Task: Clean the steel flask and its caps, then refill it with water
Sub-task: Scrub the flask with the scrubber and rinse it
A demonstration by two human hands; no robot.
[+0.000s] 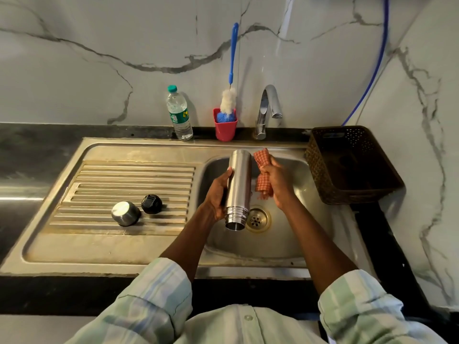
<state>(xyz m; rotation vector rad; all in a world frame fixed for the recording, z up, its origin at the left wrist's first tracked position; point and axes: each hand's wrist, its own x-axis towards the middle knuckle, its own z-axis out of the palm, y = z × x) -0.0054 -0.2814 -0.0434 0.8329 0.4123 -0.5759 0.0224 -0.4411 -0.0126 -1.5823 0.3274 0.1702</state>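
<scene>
Over the sink basin [293,234], my left hand [218,194] grips the steel flask [239,184] near its threaded mouth, which points down and towards me. My right hand [277,183] holds a crumpled orange checked cloth [262,170] against the flask's right side. The steel outer cap [125,213] and the black inner cap [151,204] lie side by side on the ribbed drainboard [129,175], left of the basin.
A tap [267,108] stands behind the basin with no water running. A plastic water bottle [179,114] and a red cup [225,127] holding a blue bottle brush [229,95] stand at the back edge. A dark woven basket [347,165] sits at the right.
</scene>
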